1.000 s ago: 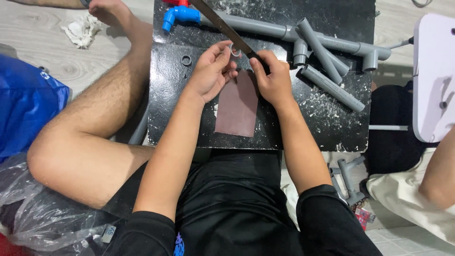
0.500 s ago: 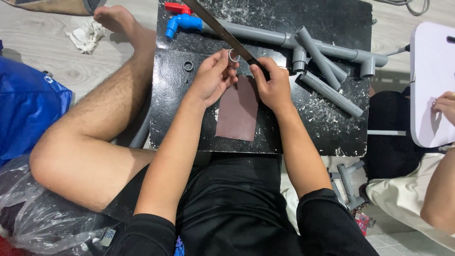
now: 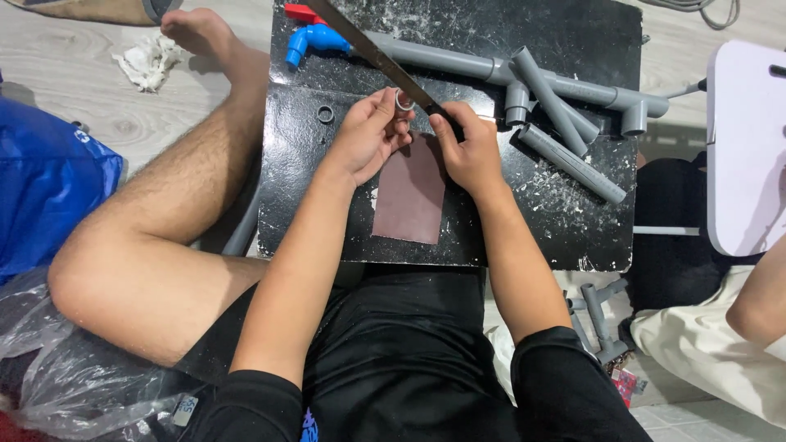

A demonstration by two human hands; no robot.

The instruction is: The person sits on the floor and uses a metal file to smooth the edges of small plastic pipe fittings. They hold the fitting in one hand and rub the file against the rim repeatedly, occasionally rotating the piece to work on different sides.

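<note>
A small grey pipe ring (image 3: 404, 101) is pinched in the fingers of the left hand (image 3: 368, 137) at upper centre, just above a brown sandpaper sheet (image 3: 409, 190). The right hand (image 3: 467, 151) is clamped on a long metal blade (image 3: 372, 51) laid against the ring. White shavings are scattered across the black board (image 3: 311, 188); an assembled grey pipework (image 3: 557, 90) lies at upper right, suggesting finishing work partly done.

Two hands, the left hand (image 3: 367, 141) and the right hand (image 3: 468, 151), work over one black board (image 3: 573, 33). Two small grey rings are in view: one ring (image 3: 404, 101) at the fingertips, a second ring (image 3: 325, 114) lying to its left. One sheet of brown sandpaper (image 3: 411, 192), one long blade (image 3: 368, 51), one blue tap (image 3: 315, 39)
</note>
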